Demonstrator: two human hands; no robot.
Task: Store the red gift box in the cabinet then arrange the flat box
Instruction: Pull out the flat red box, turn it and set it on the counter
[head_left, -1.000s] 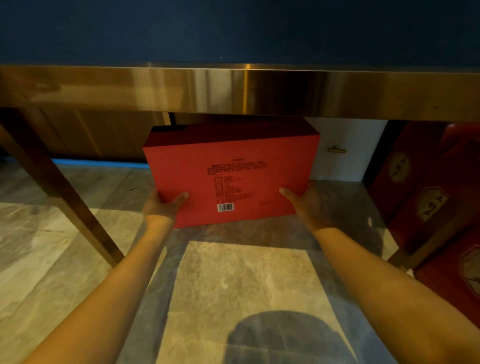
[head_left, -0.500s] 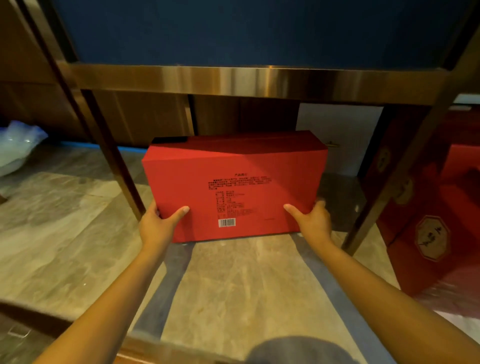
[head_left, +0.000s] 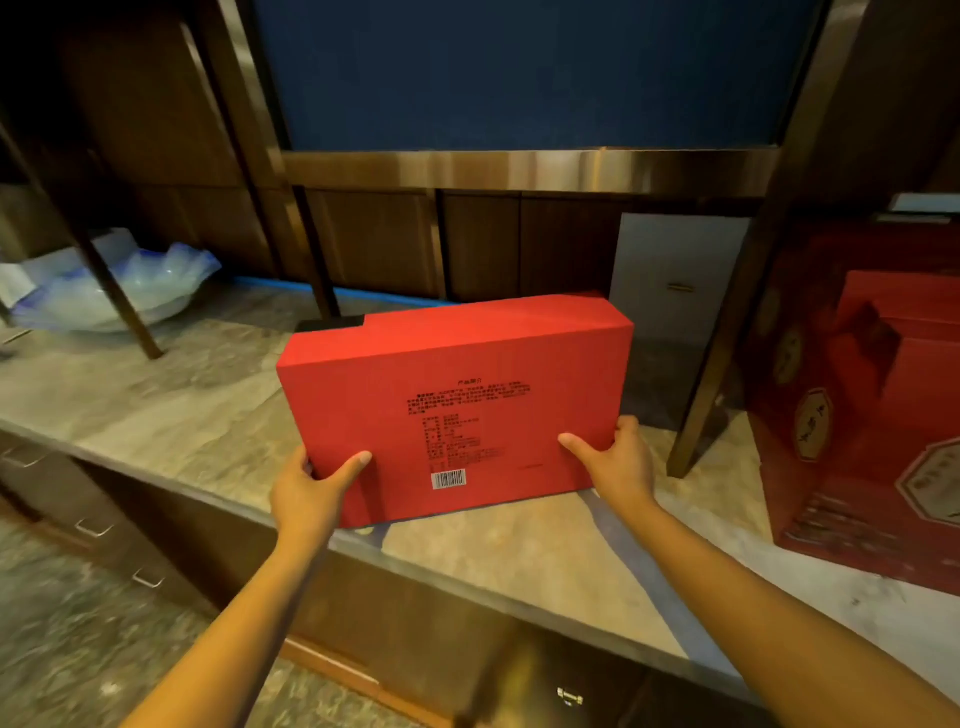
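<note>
A flat red box (head_left: 457, 395) with black print and a barcode label stands on its long edge on the marble counter (head_left: 197, 415), its printed face tilted toward me. My left hand (head_left: 311, 493) grips its lower left corner, thumb on the face. My right hand (head_left: 618, 462) grips the lower right corner the same way. The box's bottom edge rests near the counter's front edge. Behind it stands a white box (head_left: 675, 280) with a small gold clasp, against the wood panel wall.
Dark red gift boxes (head_left: 857, 415) with octagonal labels stand at the right. Bronze metal frame legs (head_left: 727, 332) rise beside them and at the left (head_left: 119, 301). A crumpled clear plastic bag (head_left: 114, 286) lies at the far left. Cabinet drawers with handles (head_left: 93, 527) run below the counter.
My view has pulled back and risen, so the counter's front edge and drawers now show. The red box has come toward me, closer to the counter's front edge, both hands still on its lower corners.
</note>
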